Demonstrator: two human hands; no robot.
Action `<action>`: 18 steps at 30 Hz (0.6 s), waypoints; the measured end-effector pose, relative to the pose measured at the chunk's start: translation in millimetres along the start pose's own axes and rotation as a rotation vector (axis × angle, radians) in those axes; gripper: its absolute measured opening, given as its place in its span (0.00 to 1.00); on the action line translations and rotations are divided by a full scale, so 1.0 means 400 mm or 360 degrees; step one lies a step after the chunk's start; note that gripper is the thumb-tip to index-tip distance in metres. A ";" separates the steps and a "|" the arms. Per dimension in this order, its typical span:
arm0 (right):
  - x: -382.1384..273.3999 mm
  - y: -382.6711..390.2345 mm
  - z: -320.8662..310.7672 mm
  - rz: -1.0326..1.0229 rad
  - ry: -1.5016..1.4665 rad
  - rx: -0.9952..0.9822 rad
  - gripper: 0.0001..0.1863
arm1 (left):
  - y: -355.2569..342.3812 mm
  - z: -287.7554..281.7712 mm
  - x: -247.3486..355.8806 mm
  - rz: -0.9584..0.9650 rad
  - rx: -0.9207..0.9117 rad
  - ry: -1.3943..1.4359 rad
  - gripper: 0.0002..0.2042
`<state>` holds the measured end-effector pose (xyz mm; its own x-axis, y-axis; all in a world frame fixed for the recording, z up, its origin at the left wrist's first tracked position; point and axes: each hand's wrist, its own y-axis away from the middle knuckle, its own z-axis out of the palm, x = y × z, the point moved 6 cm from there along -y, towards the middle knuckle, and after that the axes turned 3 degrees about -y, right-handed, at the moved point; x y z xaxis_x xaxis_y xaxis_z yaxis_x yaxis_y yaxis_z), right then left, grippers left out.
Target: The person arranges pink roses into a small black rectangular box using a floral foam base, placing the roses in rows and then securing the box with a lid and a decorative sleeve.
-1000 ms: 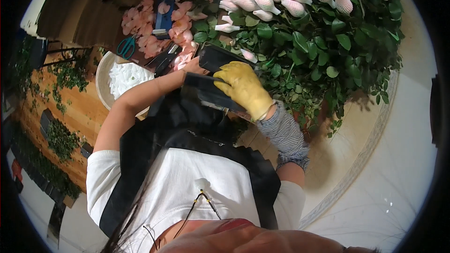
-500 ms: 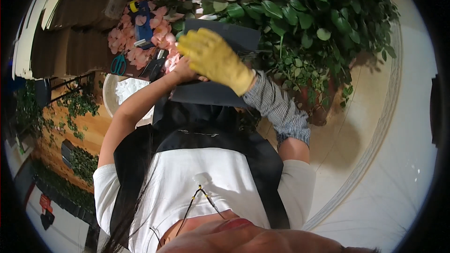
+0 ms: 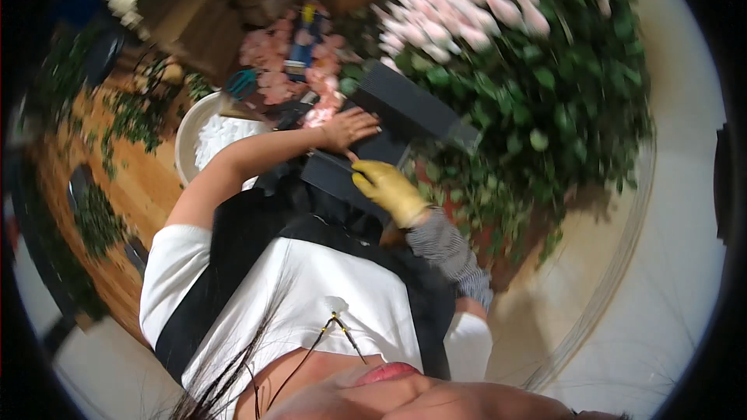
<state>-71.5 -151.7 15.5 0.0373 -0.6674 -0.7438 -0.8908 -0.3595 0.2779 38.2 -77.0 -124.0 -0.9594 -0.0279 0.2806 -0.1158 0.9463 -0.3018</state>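
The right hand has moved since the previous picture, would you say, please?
Yes: the right hand has drawn back, farther away from the pink petals.

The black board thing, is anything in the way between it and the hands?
Nothing visible is: the bare left hand lies on the black board, and the right hand is at its near side, wearing a yellow glove. The green leaves are off to the right.

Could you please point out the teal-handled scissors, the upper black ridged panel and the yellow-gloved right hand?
Teal-handled scissors (image 3: pixel 242 84): head view, on the handles.
Upper black ridged panel (image 3: pixel 414 106): head view, middle of its face.
Yellow-gloved right hand (image 3: pixel 391 190): head view, back of the glove.
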 end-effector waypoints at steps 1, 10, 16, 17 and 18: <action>-0.005 -0.018 -0.049 0.0119 -0.0444 -0.0184 0.24 | 0.014 -0.001 -0.004 0.0027 -0.0030 -0.0052 0.51; 0.268 -0.089 0.045 0.0339 0.1234 -0.0208 0.62 | 0.215 -0.600 -0.141 -0.1008 0.0557 -0.0495 0.05; 0.248 -0.103 0.050 0.0495 0.1216 -0.0290 0.60 | 0.508 -0.882 -0.340 -0.1865 0.0704 -0.1405 0.29; 0.247 -0.103 0.052 0.0464 0.1220 -0.0254 0.60 | 0.545 -0.844 -0.394 -0.2259 0.0192 -0.0907 0.27; 0.241 -0.096 0.052 0.0438 0.1221 -0.0223 0.61 | 0.539 -0.850 -0.384 -0.2118 0.0195 -0.1099 0.21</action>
<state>-43.0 -188.6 -79.6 0.1700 -0.9850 -0.0308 -0.8504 -0.1625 0.5003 248.1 240.7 77.5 -0.0637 -0.9962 -0.0588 -0.9623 0.0769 -0.2608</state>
